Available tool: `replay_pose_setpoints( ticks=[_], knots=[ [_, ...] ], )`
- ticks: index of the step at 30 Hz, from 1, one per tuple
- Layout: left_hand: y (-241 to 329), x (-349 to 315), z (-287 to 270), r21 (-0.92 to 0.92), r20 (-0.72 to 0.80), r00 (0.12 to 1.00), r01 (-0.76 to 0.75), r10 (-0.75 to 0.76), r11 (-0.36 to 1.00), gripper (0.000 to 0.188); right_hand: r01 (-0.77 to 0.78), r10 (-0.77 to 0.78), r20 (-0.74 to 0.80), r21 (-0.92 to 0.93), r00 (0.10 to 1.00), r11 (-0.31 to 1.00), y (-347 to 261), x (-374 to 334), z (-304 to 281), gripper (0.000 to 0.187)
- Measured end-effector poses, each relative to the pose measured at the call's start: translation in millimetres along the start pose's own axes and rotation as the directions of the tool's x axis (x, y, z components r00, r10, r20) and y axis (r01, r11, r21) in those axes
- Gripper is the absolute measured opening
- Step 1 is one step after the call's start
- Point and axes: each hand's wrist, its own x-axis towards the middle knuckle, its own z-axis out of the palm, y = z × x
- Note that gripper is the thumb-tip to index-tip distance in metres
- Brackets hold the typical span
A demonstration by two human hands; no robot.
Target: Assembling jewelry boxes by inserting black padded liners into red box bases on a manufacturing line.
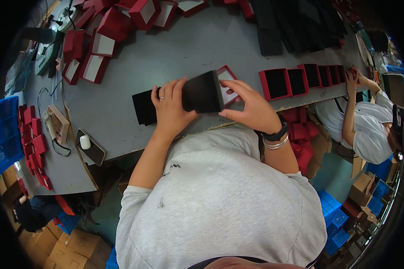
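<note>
I hold a black foam-like pad (204, 92) up in front of me, near the edge of the grey surface (116, 107), its greyish end edge facing right. My left hand (171, 102) grips its left part, fingers laid over the top and thumb along the near side. My right hand (250, 107) pinches the right end, thumb at the near corner and index finger farther up the edge, the other fingers loosely curled. Whether the pad is one piece or several, I cannot tell.

Just behind my right hand lies an open red box (226, 75) with a white inside, partly hidden by the hand and pad. Flat black pieces (143, 107) rest on the surface beside my left hand. To my right runs a row of black-lined red boxes (276, 85), near a co-worker (368, 125). Farther back, red boxes (116, 27) lie heaped at left and long black strips (296, 27) at right.
</note>
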Motion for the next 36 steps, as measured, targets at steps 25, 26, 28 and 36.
replay_pose_setpoints(
  ticks=[25, 26, 28, 36],
  knots=[
    [34.8, 16.3, 13.6, 0.067, 0.104, 0.984, -0.152, 0.145, 0.986, 0.116, -0.038, 0.106, -0.64, 0.118, 0.761, 0.992, 41.1, 5.6, 56.5, 0.022],
    [34.4, 16.1, 15.3, 0.054, 0.069, 0.987, -0.148, 0.144, 0.988, 0.113, -0.034, 0.036, -0.659, 0.016, 0.752, 0.999, 40.7, 5.5, 60.3, 0.018],
    [31.8, 13.9, 20.8, 0.044, 0.076, 0.984, -0.162, 0.158, 0.986, 0.114, -0.042, -0.028, -0.673, -0.088, 0.739, 0.995, 39.9, 5.1, 64.0, 0.017],
    [34.7, 14.5, 25.8, 0.009, 0.043, 0.985, -0.165, 0.165, 0.986, 0.112, -0.118, -0.138, -0.606, -0.362, 0.783, 0.925, 48.8, 11.5, 77.0, 0.03]
  ],
)
